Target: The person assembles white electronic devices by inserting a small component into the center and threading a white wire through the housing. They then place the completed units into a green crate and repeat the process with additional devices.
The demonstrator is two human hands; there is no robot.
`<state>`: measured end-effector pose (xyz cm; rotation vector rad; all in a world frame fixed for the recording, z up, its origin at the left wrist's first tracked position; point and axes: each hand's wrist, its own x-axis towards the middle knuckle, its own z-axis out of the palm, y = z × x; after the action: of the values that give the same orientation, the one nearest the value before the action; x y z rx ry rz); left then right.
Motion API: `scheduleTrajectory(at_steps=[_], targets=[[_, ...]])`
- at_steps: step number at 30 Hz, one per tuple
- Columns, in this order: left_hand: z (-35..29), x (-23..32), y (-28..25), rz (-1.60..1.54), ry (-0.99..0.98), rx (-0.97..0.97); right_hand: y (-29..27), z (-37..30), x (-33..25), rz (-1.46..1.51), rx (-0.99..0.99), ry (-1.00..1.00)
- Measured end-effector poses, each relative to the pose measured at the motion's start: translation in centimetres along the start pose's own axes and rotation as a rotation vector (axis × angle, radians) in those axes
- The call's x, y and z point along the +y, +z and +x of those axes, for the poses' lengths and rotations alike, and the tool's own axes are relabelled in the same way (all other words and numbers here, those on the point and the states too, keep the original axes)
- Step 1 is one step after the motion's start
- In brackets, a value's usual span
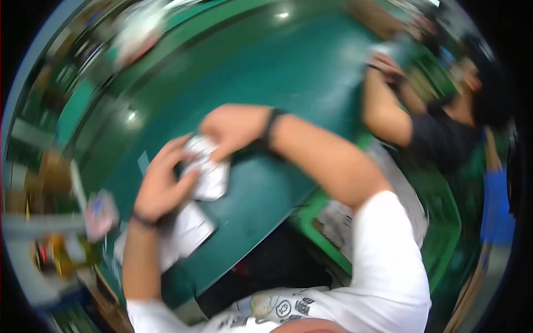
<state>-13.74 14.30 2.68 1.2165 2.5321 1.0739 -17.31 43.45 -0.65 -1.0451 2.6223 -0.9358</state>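
Two-point hold called for a light touch

The left hand point(161, 186) grasped the left edge of a flat white rectangular piece point(213, 180), its thumb laid over the upper face, while the right hand point(236, 129) pinched the far end between thumb and curled fingers. The piece bore dark marks (blur hid what they were) and sat over the green tabletop point(261, 191); whether it touched that surface, I could not tell. Good handling, I judged, wanted the left grip steady and the right one free for fine work, with pressure spread so that the piece neither bent nor twisted between them. A second white piece point(194, 228) lay beside the left wrist, near enough that a careless forearm could have nudged it.
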Motion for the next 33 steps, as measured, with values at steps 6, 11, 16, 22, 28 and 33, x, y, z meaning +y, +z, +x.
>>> scheduleTrajectory(at_steps=[6, 11, 16, 22, 28, 33], targets=[[-0.8, 4.5, 0.9, 0.235, -0.127, -0.154, 0.7, 2.7, -1.9, -0.046, -0.116, 0.071], [-1.4, 3.9, 1.1, 0.178, -0.113, -0.119, -1.0, 0.7, -2.7, -0.017, -0.169, 0.218], [-2.5, 3.6, -1.0, 0.254, -0.181, -0.218, -0.8, 1.3, -2.9, 0.014, -0.092, 0.235], [-2.2, 4.8, -0.8, 0.258, -0.220, -0.256, -0.7, 2.6, -2.2, 0.005, -0.097, 0.226], [-0.2, 4.8, 2.2, 0.189, -0.196, -0.129, 0.6, 2.5, -0.3, 0.038, -0.137, 0.248], [-0.2, 6.6, 2.2, 0.331, -0.180, -0.030, 0.2, 2.1, -1.8, 0.124, -0.166, 0.273]])
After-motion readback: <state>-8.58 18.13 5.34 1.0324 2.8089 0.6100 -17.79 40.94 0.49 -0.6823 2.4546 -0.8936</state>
